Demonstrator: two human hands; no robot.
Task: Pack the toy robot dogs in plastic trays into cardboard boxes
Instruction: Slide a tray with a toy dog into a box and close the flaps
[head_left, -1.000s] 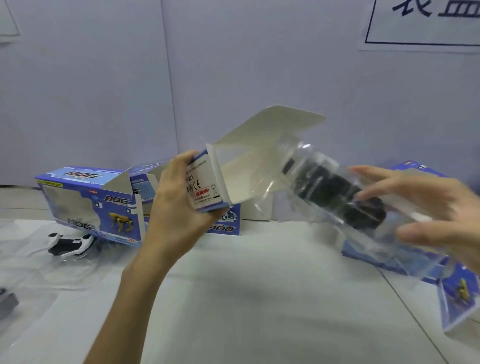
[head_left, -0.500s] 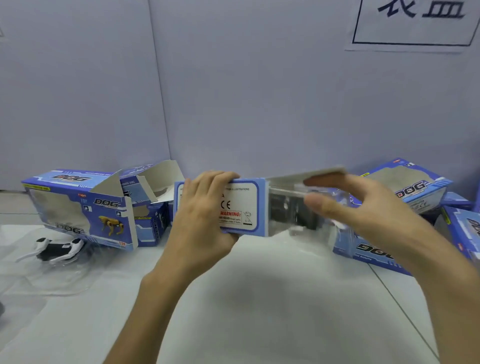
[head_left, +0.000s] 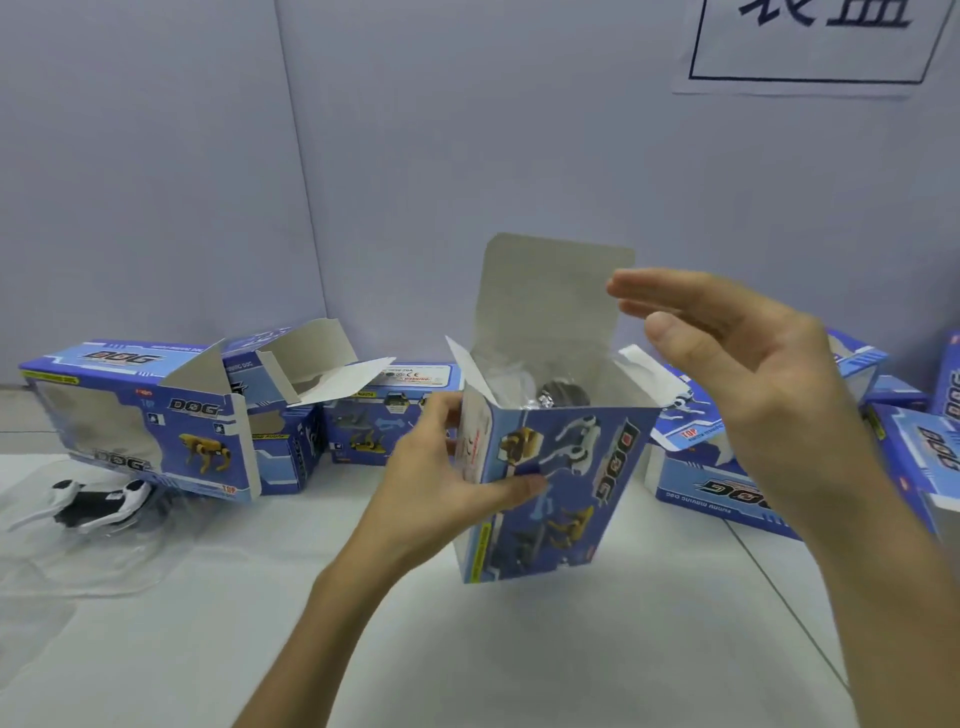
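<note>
centre of frame: our left grip (head_left: 436, 478) clasps the cardboard box (head_left: 561, 499) upright, long axis vertical, mouth up | toy dog (head_left: 563, 397) in its tray sits inside | our right grip (head_left: 753, 379), released and flat, hovers just right of the raised flap (head_left: 550, 291), nearer for closing

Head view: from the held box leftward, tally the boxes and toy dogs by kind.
Cardboard boxes: 4 (held box in left hand; windowed box; open box; back box)
Toy dogs: 2 (white dog in clear tray; dark dog inside held box)
Total: 6
</note>
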